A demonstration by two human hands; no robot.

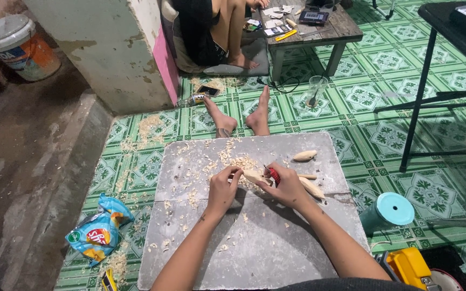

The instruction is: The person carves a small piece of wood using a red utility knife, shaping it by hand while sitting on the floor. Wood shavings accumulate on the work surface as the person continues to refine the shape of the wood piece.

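My left hand [222, 188] pinches the near end of a pale carved wood piece [254, 176] over a grey board [244, 248] that lies across my lap. My right hand [287, 187] grips a red-handled knife [273, 174] with the blade set against that same piece. Two more carved wood pieces lie on the board: one [305, 156] near the far right corner, another [313, 188] just right of my right hand. Pale shavings [233, 159] are scattered over the board's far half. My bare feet [241, 119] stick out beyond the board.
Another person sits by a low wooden table [346, 29] with small items. A glass [316, 90], a teal cylinder [389, 211], a yellow tool [408, 265], a snack bag [99, 231], a bucket [20, 46] and black stand legs [422, 97] surround me on the green tiled floor.
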